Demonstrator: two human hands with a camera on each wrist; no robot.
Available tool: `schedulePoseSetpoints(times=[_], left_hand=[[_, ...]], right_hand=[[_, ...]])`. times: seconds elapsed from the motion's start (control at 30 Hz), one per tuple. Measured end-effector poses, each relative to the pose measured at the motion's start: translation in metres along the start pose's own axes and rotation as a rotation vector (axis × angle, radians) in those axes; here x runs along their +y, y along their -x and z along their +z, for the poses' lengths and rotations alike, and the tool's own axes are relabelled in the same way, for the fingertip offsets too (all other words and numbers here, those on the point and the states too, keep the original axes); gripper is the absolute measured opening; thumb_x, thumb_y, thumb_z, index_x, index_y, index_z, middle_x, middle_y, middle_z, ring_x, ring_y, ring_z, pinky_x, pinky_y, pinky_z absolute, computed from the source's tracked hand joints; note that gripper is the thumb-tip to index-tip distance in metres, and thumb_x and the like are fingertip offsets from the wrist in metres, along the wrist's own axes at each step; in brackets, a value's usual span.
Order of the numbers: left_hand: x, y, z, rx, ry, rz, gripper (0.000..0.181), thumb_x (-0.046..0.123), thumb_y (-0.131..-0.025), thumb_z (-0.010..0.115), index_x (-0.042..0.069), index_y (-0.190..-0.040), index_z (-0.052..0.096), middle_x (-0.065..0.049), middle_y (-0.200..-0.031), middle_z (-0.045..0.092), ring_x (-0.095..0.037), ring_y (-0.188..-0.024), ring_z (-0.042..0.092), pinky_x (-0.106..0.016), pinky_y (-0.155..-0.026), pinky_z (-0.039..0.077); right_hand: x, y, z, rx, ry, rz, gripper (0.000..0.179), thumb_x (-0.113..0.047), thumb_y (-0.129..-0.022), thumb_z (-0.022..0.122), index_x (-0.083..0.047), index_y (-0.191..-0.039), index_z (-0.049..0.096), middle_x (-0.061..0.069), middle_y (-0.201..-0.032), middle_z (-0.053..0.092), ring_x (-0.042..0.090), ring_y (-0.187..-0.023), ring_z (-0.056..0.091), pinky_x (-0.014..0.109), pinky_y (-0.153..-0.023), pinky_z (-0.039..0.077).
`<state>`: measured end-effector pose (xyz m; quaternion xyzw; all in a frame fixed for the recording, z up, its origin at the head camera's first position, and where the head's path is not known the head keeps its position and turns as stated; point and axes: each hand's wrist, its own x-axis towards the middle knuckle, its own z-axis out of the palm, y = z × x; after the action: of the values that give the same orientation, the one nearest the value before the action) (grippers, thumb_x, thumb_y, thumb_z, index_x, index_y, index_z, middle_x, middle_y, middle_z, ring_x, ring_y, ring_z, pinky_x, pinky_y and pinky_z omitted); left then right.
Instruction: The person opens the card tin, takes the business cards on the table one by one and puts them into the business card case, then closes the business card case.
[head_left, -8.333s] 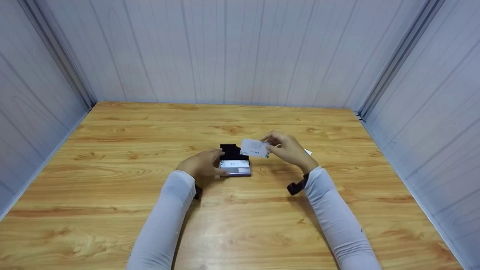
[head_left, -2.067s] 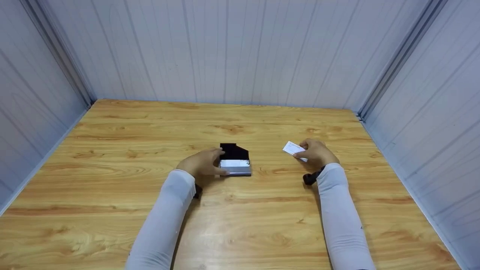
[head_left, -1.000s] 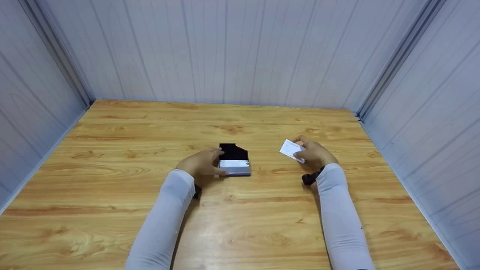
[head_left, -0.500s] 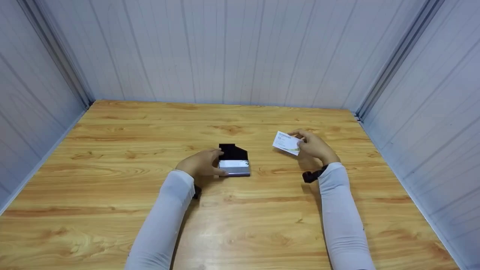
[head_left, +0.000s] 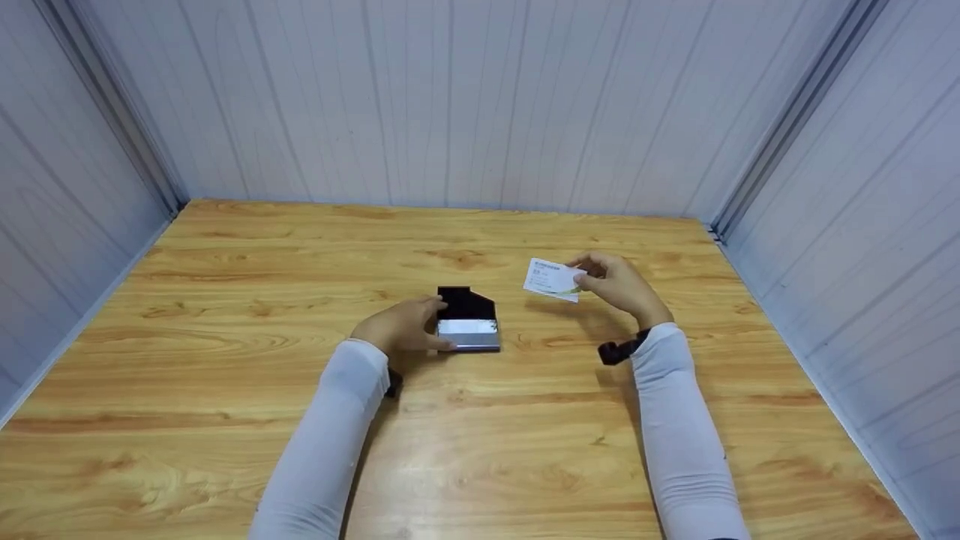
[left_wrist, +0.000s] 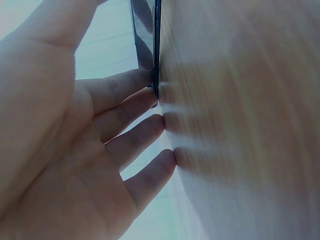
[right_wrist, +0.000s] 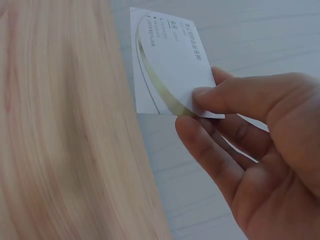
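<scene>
A business card, white with printed text and a gold-green curve, is pinched at one edge by my right hand above the table. In the right wrist view the thumb lies on the printed face of the card, with fingers behind it. A card case, with a black open lid and a shiny silver front part, lies flat on the table. My left hand grips its left side, thumb at the front corner and index finger near the lid. In the left wrist view the other fingertips rest on the tabletop.
The wood-grain table is bounded by a pale panelled wall at the back and panels on both sides. The card case stands left of the raised card. Dark wrist devices sit beneath the wrists.
My right hand has lifted the white card from the table at the right and carried it left towards the case. The card's printed face has turned more upright. The left hand and case stay put.
</scene>
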<state>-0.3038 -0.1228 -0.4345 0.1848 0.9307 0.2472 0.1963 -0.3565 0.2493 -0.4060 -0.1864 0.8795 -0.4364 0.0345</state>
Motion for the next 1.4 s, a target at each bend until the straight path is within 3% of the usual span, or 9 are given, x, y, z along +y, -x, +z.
schedulePoseSetpoints(times=[0.3,0.53,0.8,1.03,1.33,1.4], left_hand=[[-0.002,-0.002,-0.001,-0.001,-0.026,-0.006,0.088,0.048,-0.092,0.071,0.012,-0.16,0.028,-0.013,-0.164,0.023,-0.032,-0.149,0.022,-0.05,-0.118,0.024],[-0.001,0.0,-0.001,0.002,-0.029,-0.009,0.088,0.048,-0.092,0.071,0.011,-0.159,0.028,-0.012,-0.163,0.025,-0.032,-0.148,0.024,-0.05,-0.118,0.026],[0.001,-0.002,0.0,0.001,-0.031,-0.013,0.088,0.048,-0.092,0.071,0.011,-0.16,0.028,-0.014,-0.163,0.025,-0.032,-0.148,0.024,-0.049,-0.118,0.024],[0.0,-0.005,-0.001,0.012,-0.035,-0.006,0.092,0.05,-0.09,0.073,0.007,-0.158,0.029,-0.015,-0.161,0.029,-0.031,-0.147,0.027,-0.048,-0.118,0.026],[0.001,-0.004,0.0,0.023,-0.009,0.0,0.094,0.048,-0.09,0.074,0.005,-0.159,0.027,-0.015,-0.159,0.034,-0.031,-0.144,0.033,-0.047,-0.116,0.029],[0.001,-0.003,0.0,0.028,-0.001,0.009,0.087,0.046,-0.09,0.074,0.006,-0.155,0.034,-0.014,-0.156,0.038,-0.03,-0.141,0.037,-0.047,-0.115,0.032]], right_hand=[[-0.013,-0.009,0.029,-0.03,0.027,-0.072,0.023,-0.013,-0.102,0.061,-0.008,-0.122,0.069,0.01,-0.112,0.069,0.025,-0.097,0.065,0.045,-0.085,0.056],[-0.026,-0.016,0.053,-0.059,-0.001,-0.147,0.026,-0.005,-0.103,0.055,-0.003,-0.125,0.068,0.013,-0.123,0.067,0.025,-0.102,0.067,0.048,-0.087,0.056],[-0.04,-0.016,0.077,-0.036,0.047,-0.19,0.02,-0.006,-0.1,0.061,-0.004,-0.117,0.072,0.007,-0.113,0.071,0.017,-0.093,0.069,0.03,-0.08,0.058],[-0.048,-0.015,0.093,-0.023,0.083,-0.267,0.016,-0.006,-0.098,0.066,-0.006,-0.111,0.075,0.005,-0.107,0.072,0.015,-0.094,0.069,0.029,-0.079,0.058],[-0.048,-0.016,0.106,-0.078,0.123,-0.241,0.016,-0.006,-0.099,0.063,-0.006,-0.111,0.075,0.005,-0.106,0.072,0.016,-0.094,0.068,0.028,-0.081,0.057],[-0.049,-0.015,0.107,-0.094,0.138,-0.226,0.017,-0.007,-0.1,0.062,-0.007,-0.111,0.074,0.004,-0.108,0.072,0.016,-0.095,0.067,0.03,-0.082,0.056]])
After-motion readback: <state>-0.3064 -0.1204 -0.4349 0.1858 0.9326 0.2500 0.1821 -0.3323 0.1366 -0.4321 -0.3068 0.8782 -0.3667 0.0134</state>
